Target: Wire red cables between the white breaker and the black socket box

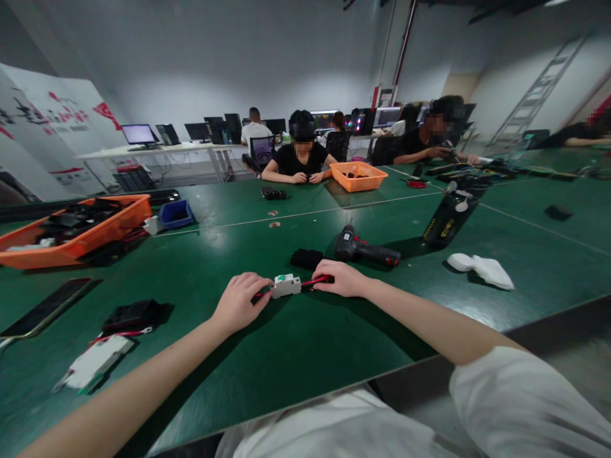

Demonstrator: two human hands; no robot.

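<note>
A small white circuit breaker (285,287) with a green switch is held between my two hands, just above the green table (305,346). My left hand (242,300) has its thumb and fingers closed on the red wire (260,294) at the breaker's left end. On the other side, my right hand (342,278) pinches the red wire (311,281) coming out of the right end. Its fingertips cover part of that wire. Beyond the right hand lie a black object (306,257) and a cordless drill (365,249).
At left are another white breaker (98,362), a black part (133,316), a phone (45,308), an orange basket (102,242) of dark parts and a blue bin (177,216). A tilted black cylinder (449,222) and white bundle (482,270) are right. Co-workers sit opposite.
</note>
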